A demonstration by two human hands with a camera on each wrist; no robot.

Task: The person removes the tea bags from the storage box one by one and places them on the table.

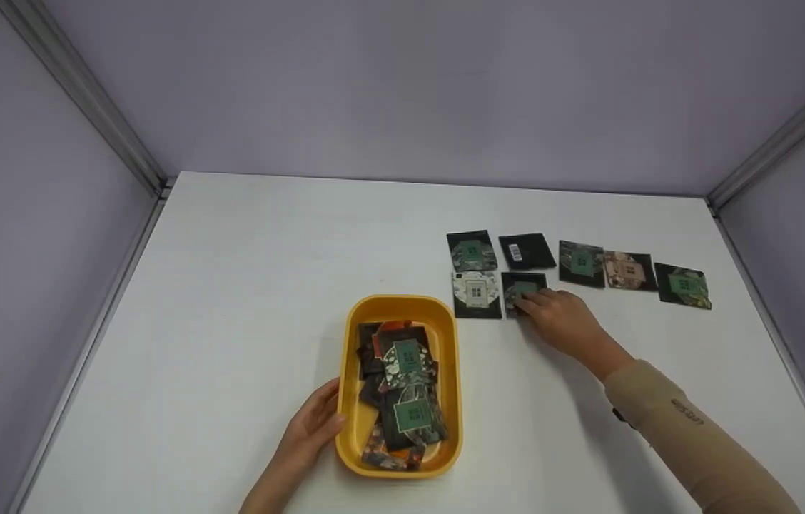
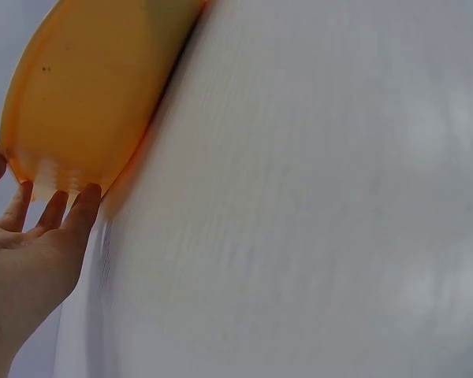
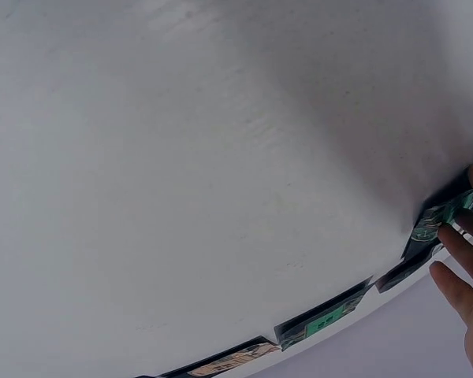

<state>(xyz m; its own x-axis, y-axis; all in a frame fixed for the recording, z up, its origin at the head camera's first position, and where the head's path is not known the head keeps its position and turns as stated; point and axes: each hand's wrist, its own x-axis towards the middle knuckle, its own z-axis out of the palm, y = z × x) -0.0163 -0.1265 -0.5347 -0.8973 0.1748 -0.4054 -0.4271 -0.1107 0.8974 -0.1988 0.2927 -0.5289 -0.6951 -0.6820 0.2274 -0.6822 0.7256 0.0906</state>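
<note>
My left hand (image 1: 311,422) holds the left side of a yellow plastic tub (image 1: 349,435), thumb at the rim and fingertips against the outer wall (image 2: 79,102). Inside the tub lies a loose pile of flat square printed packets (image 1: 413,414), dark with green labels. Over to the right, my right hand (image 1: 561,319) rests its fingertips on a dark packet (image 1: 512,284) with a green label, partly hidden beneath them. In the right wrist view the fingers (image 3: 457,252) are spread and fairly straight over that packet. A black-and-white packet (image 1: 477,294) lies just left of it.
Behind that pair, a row of packets runs along the table: a green-labelled one (image 1: 472,251), a black one with a barcode (image 1: 527,251), another green-labelled one (image 1: 581,263), a tan-labelled one (image 1: 629,270) and one at the right end (image 1: 684,285). Pale panels (image 1: 402,86) enclose the white table (image 1: 245,285).
</note>
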